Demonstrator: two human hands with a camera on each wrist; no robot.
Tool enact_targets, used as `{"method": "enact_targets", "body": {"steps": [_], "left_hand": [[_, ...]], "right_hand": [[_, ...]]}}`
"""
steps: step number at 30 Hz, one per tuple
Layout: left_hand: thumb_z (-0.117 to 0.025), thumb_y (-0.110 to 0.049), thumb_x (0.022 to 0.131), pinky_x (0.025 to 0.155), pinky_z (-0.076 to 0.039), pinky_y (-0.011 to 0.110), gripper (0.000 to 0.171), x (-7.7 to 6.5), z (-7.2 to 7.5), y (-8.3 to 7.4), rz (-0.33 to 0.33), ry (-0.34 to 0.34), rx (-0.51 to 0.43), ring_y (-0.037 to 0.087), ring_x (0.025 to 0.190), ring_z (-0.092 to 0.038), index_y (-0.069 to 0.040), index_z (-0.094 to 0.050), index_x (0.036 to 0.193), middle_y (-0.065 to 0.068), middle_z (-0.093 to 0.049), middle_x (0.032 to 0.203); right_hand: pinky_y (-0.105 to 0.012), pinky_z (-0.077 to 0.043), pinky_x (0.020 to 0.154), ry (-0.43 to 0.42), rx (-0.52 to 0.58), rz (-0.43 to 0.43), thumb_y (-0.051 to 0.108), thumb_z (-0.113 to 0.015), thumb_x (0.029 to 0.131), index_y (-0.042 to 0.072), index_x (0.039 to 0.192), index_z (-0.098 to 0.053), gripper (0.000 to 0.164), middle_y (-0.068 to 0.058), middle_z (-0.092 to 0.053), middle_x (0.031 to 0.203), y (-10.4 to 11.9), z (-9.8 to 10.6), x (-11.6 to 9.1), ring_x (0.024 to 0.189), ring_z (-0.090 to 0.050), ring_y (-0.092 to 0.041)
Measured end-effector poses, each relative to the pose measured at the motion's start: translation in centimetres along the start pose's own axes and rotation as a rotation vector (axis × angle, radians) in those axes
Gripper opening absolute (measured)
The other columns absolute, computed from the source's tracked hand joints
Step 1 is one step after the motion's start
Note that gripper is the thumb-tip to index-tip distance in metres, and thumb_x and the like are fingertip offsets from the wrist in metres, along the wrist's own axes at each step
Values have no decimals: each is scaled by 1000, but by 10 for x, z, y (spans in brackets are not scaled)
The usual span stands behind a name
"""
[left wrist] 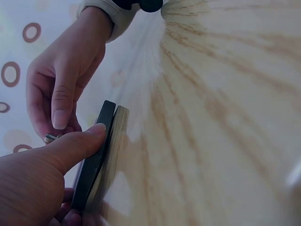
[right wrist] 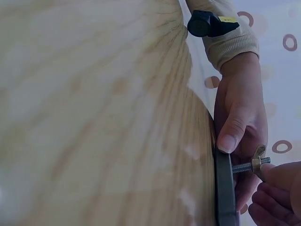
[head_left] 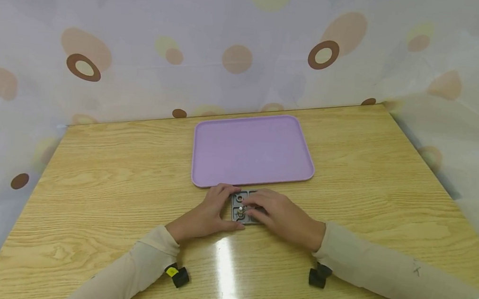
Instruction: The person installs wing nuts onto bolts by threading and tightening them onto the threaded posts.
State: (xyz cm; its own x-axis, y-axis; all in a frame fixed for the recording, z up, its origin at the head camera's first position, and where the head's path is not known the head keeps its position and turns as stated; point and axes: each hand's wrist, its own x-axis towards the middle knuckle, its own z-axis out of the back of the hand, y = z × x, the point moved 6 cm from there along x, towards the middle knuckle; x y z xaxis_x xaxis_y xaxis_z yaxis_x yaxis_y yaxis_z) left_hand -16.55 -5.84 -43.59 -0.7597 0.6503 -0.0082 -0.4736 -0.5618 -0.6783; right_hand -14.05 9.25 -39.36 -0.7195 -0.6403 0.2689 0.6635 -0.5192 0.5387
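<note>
A small grey metal plate with raised ribs and round sockets lies flat on the wooden table. My left hand holds it from the left, thumb along the near edge and fingers at the far edge. From the plate a threaded bolt stands upright, with a brass-coloured wing nut high on its thread. The fingertips of my right hand pinch one wing of that nut, seen closest in the right wrist view. That hand covers the plate's right part in the head view.
Just beyond the plate lies a purple tray with a low raised rim. The wooden table reaches back to a patterned curtain, which also hangs along both sides. Black wrist devices sit under both sleeves.
</note>
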Motion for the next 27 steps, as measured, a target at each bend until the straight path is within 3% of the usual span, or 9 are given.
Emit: {"method": "enact_targets", "body": {"steps": [16, 27], "left_hand": [[-73, -45, 76, 103, -29, 38, 85, 0, 0, -1, 10, 3, 4, 19, 124, -26, -8, -32, 141, 7, -32, 135], [-72, -47, 77, 103, -29, 39, 85, 0, 0, 0, 1, 1, 7, 20, 125, -26, -10, -31, 141, 6, -32, 135]], "right_hand": [[-28, -43, 91, 30, -10, -3, 15, -56, 94, 15, 106, -66, 16, 7, -62, 106, 1, 2, -1, 104, -54, -7], [-25, -46, 83, -19, 49, 34, 19, -60, 92, 16, 103, -65, 13, 10, -61, 100, 4, 1, -1, 95, -54, -3]]}}
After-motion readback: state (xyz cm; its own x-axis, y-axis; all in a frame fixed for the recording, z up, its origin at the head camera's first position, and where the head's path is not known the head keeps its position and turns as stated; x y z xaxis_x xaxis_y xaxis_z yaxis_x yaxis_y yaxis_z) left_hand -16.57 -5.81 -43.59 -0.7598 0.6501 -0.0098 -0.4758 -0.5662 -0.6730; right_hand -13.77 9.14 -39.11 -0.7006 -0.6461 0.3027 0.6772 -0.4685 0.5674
